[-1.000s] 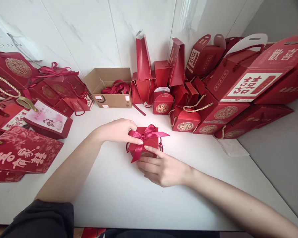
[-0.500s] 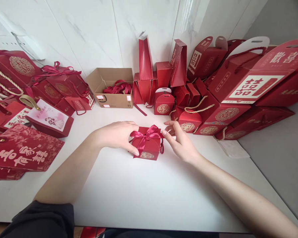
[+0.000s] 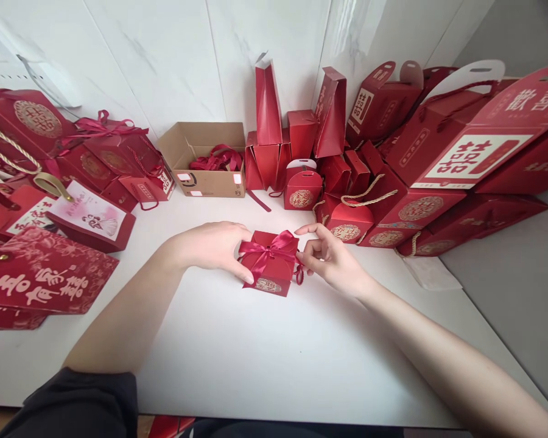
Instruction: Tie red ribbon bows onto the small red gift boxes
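Note:
A small red gift box (image 3: 274, 286) with a gold round emblem on its front stands on the white table, turned slightly. Across its top lies a shiny crimson ribbon bow (image 3: 268, 250), and a twisted red cord (image 3: 299, 275) hangs at its right side. My left hand (image 3: 214, 246) grips the box from the left, thumb at the front corner and the other fingers behind. At the right edge, my right hand (image 3: 326, 258) has its thumb and bent fingers drawn together beside the bow's right end. What lies between those fingertips is hidden.
Behind stands an open cardboard box (image 3: 210, 182) with crimson ribbon (image 3: 217, 159) inside. Red gift boxes (image 3: 418, 210) are stacked along the right and back. More red bags (image 3: 50, 271) and boxes crowd the left. A tiled wall (image 3: 164, 55) closes off the back.
My right hand has moved slightly left and down to the box's right edge, its fingers curling closer together. The box has turned a little; my left hand keeps its grip.

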